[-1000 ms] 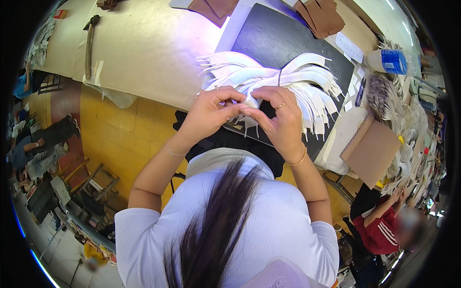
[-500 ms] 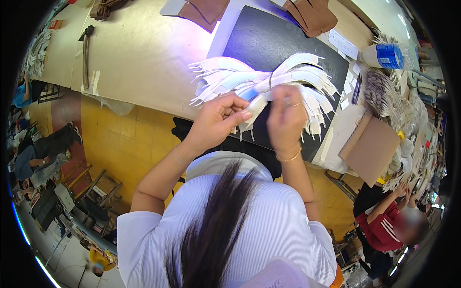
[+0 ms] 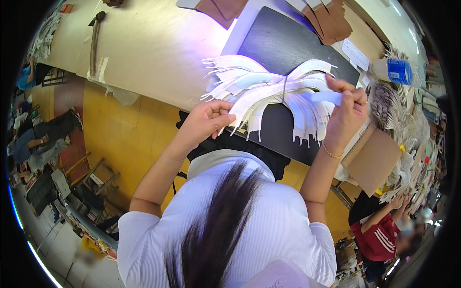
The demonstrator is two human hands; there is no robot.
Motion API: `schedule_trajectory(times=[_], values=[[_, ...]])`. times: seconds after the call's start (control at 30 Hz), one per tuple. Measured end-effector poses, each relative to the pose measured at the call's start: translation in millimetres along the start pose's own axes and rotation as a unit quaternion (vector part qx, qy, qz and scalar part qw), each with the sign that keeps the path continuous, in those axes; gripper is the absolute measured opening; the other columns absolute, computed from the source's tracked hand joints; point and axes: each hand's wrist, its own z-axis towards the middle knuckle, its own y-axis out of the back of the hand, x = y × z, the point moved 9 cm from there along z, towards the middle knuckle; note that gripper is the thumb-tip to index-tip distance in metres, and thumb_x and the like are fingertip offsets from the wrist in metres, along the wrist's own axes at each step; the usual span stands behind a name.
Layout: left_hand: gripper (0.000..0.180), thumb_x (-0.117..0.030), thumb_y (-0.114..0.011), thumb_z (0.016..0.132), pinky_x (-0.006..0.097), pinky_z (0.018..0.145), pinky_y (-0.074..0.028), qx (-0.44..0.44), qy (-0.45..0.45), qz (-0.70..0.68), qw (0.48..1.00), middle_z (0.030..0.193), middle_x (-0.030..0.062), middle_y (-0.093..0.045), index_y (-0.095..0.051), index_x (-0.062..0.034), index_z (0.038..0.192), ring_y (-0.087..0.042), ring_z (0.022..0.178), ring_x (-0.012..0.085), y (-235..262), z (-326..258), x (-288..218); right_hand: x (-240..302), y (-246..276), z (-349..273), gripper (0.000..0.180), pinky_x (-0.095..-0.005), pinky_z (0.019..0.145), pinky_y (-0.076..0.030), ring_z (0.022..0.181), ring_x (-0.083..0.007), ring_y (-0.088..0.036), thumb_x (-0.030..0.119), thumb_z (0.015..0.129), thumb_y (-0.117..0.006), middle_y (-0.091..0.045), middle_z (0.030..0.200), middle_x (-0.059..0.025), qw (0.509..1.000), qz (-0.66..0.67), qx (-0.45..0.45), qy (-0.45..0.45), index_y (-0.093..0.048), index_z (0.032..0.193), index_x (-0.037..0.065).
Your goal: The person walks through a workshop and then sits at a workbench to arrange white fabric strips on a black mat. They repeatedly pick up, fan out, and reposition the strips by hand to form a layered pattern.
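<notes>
A bundle of white fabric strips (image 3: 261, 90) with thin cord-like ends lies across a dark board (image 3: 271, 43). A thin dark tie (image 3: 285, 89) cinches it around the middle, and the strips fan out to both sides. My left hand (image 3: 207, 122) pinches the near left strip ends between thumb and fingers. Over the right side of the bundle, my right hand (image 3: 349, 110) has its fingers closed on a pale bluish-white strip (image 3: 326, 97), lifted from the others. The far tip of that strip is hidden by my fingers.
Brown leather-like pieces (image 3: 331, 24) lie at the back. A hammer (image 3: 95, 45) rests at the left. On the right are a bottle with a blue label (image 3: 396, 71), a cardboard piece (image 3: 374, 156) and heaped strips (image 3: 386, 103). A co-worker in a red top (image 3: 379, 235) is at the lower right.
My right hand has moved right, away from my left hand, and now holds a strip out at the bundle's right side. My left hand stays at the left ends, its fingers shifted slightly.
</notes>
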Motion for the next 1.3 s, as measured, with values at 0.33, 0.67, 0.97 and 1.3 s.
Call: schedule_trajectory(times=[0.33,0.67,0.97,1.3], values=[[0.019,-0.016,-0.068,0.096,0.020,0.048,-0.039,-0.027,0.027,-0.002,0.999,0.075,0.0001,-0.061,-0.067,0.0014,0.101,-0.053,0.055,0.0044,1,6,6,-36,-95,-20,0.017,-0.0251,0.073,-0.050,0.079,-0.0110,-0.063,0.014,0.100,-0.062,-0.061,0.089,-0.0050,0.910,-0.061,0.305,-0.275,-0.056,0.112,0.003],[0.025,-0.020,-0.065,0.098,0.024,0.051,-0.052,-0.021,0.032,-0.055,0.998,0.086,0.0062,-0.069,-0.064,0.0032,0.106,-0.069,0.064,0.0130,-3,9,10,-24,-97,-3,0.045,-0.0256,0.078,-0.058,0.097,-0.0225,-0.073,-0.010,0.093,-0.059,-0.061,0.109,-0.0101,0.921,-0.161,0.293,-0.200,-0.045,0.135,0.001],[0.025,-0.017,-0.068,0.096,0.021,0.053,-0.051,0.004,0.009,-0.052,0.999,0.091,0.0089,-0.071,-0.065,0.0038,0.109,-0.069,0.065,0.0124,-6,10,4,-20,-117,-2,0.015,-0.0205,0.060,-0.052,0.070,-0.0064,-0.066,0.011,0.088,-0.077,-0.068,0.084,-0.0021,0.876,-0.198,0.361,-0.252,-0.069,0.096,0.001],[0.024,-0.016,-0.068,0.095,0.021,0.052,-0.050,0.026,0.005,-0.052,0.998,0.092,0.0085,-0.071,-0.066,0.0031,0.110,-0.068,0.066,0.0122,-11,10,5,-37,-146,-33,0.014,-0.0276,0.068,-0.055,0.070,-0.0140,-0.070,0.007,0.087,-0.074,-0.074,0.080,-0.0092,0.855,-0.213,0.424,-0.210,-0.075,0.098,-0.001]])
